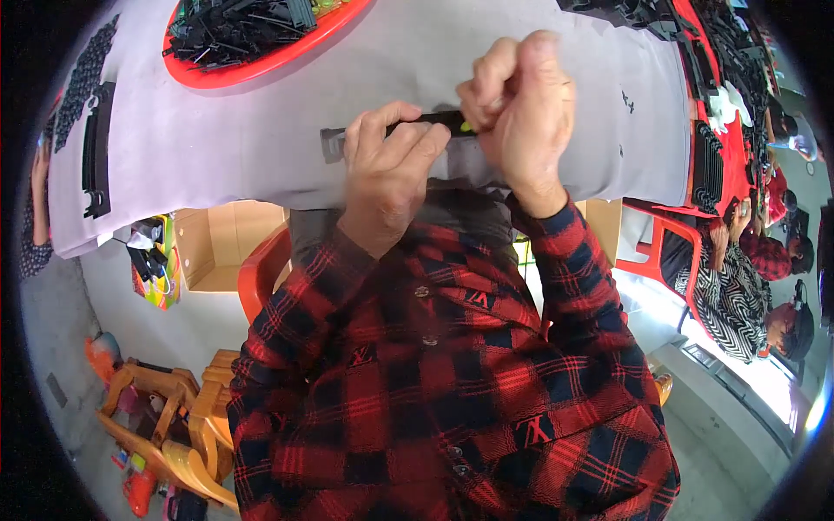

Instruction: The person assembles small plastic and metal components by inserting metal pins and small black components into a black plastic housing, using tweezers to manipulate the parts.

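Note:
A long, narrow black plastic part (pixel 441 119) lies across the grey-white tabletop just in front of me. My left hand (pixel 389 161) is closed over its left portion, with the fingers bent round it. A dark end of the part sticks out to the left of that hand. At the part's right end, my right hand (pixel 526 113) is raised in a fist-like pinch, thumb up. A small yellow-green bit (pixel 466 127) shows beside the right fingers. What the right hand grips is hidden by its own fingers.
A red tray (pixel 226 80) heaped with thin black pieces stands at the far left. Long black parts (pixel 97 152) lie near the table's left edge; more are stacked (pixel 708 169) on red cloth at right. Other people (pixel 725 278) sit at right. A cardboard box (pixel 230 247) is below.

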